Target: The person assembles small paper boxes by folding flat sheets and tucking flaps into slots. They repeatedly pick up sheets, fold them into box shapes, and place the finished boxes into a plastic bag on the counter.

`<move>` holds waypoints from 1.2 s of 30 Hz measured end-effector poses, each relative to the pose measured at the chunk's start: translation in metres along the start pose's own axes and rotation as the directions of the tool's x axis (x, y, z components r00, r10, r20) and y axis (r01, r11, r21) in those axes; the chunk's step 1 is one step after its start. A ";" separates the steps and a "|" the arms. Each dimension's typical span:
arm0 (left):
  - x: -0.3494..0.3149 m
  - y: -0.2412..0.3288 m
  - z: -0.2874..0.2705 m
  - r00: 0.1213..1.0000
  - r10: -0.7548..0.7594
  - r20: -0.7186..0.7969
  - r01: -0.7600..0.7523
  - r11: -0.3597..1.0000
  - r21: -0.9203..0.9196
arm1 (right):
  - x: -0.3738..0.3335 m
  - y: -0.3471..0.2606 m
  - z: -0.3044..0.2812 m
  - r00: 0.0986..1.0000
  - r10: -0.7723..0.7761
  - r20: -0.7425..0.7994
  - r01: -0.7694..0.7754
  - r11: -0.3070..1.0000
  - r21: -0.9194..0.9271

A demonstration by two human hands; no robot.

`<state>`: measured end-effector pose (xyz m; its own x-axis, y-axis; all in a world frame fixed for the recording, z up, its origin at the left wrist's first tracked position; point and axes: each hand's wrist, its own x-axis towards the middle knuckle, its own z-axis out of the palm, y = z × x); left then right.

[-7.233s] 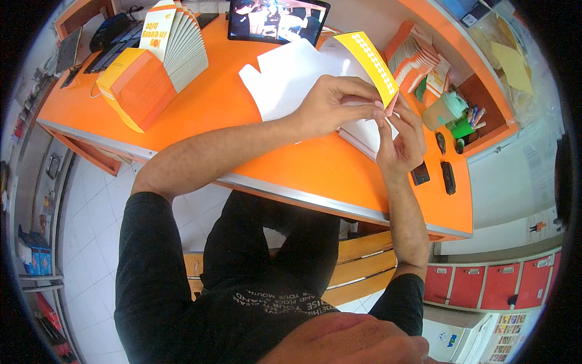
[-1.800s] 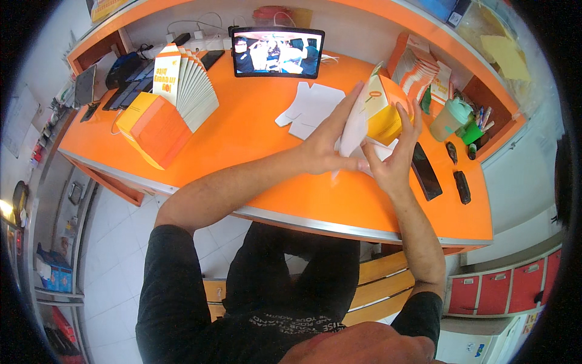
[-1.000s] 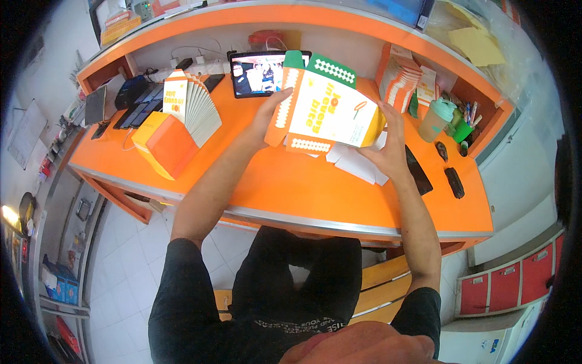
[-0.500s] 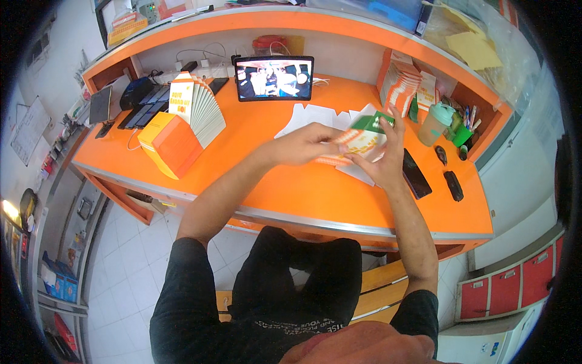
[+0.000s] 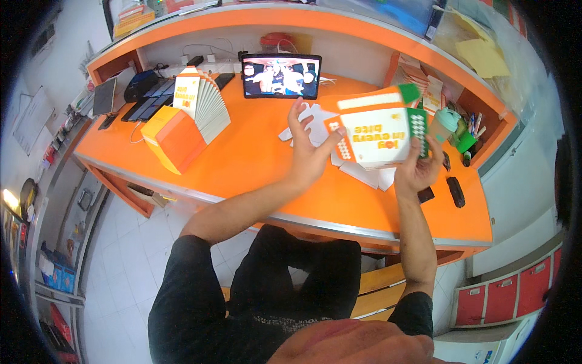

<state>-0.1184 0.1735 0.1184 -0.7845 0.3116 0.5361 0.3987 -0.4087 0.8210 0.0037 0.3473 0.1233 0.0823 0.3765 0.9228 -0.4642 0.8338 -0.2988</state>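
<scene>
A flattened cardboard carton blank [image 5: 379,127] in white, orange and green is held up above the desk. My right hand [image 5: 418,168] grips it by the green end, with the fingers along its lower right corner. At the orange end, the thumb of my left hand [image 5: 311,151] lies over the edge, while the other fingers are spread apart and stand clear of the cardboard. White cut cardboard sheets [image 5: 382,177] lie on the desk beneath the blank, partly hidden by it and by my hands.
At left on the orange desk [image 5: 254,164] stands an orange carton [image 5: 176,136] beside fanned carton blanks [image 5: 206,109]. A tablet screen [image 5: 282,76] stands at the back. To the right are a shaker bottle [image 5: 444,123], a green pen cup [image 5: 465,142], a black pouch [image 5: 455,192] and a partly covered phone [image 5: 426,195].
The carton blank, tilted and blurred before, now faces me broadside and sits higher. My left hand has loosened and spread its fingers; my right hand has shifted right and lower along the green end.
</scene>
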 end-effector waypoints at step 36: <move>-0.225 0.042 -0.167 0.892 -0.067 0.446 0.170 0.966 -0.195 | -0.203 -0.194 -0.048 0.342 0.762 0.550 -0.893 0.445 -0.061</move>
<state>-0.0042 -0.0568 -0.0012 -0.5146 0.6882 0.5114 0.1594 -0.5093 0.8457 0.1197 0.1285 -0.0179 -0.8106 0.5419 0.2218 -0.2261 0.0598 -0.9723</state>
